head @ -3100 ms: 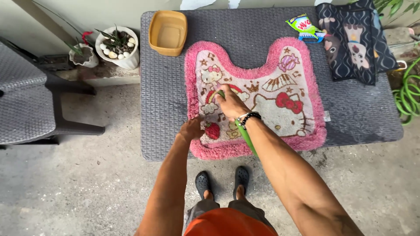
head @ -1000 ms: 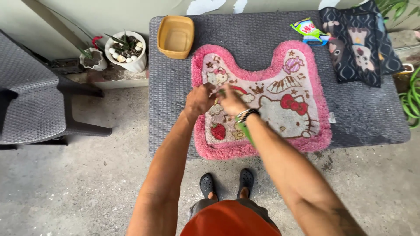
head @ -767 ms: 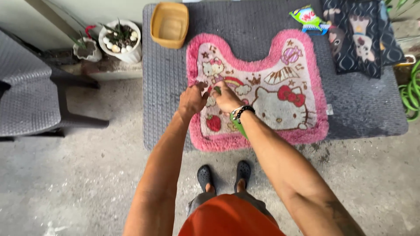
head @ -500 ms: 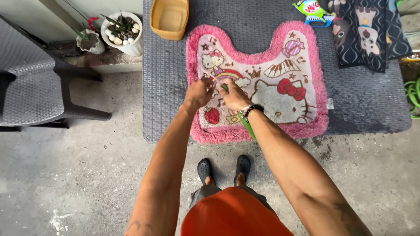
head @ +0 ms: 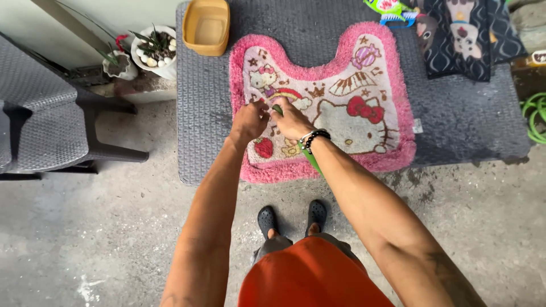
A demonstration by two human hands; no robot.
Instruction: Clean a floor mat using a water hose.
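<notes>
A pink shaggy mat [head: 392, 102] with cartoon cat pictures lies flat on a grey woven table [head: 205, 113]. My right hand [head: 291, 120] rests on the mat's left part and grips a green-handled tool [head: 311, 161]. The handle runs back under my wrist, and its tip shows between my two hands. My left hand [head: 249, 120] is right beside it, fingers bunched together at the tool's tip just above the mat. Whether those fingers pinch anything is hidden.
A yellow plastic tub [head: 207, 27] stands at the table's back left. A green packet [head: 384, 5] and a dark patterned cloth [head: 460, 34] lie at the back right. Left of the table are two potted plants [head: 156, 50] and a grey chair [head: 40, 125]. A green hose [head: 534, 116] is at the right.
My left hand left the mat's front-left edge and came up to the tool's tip beside my right hand. The right hand stayed on the mat; the view shifted slightly.
</notes>
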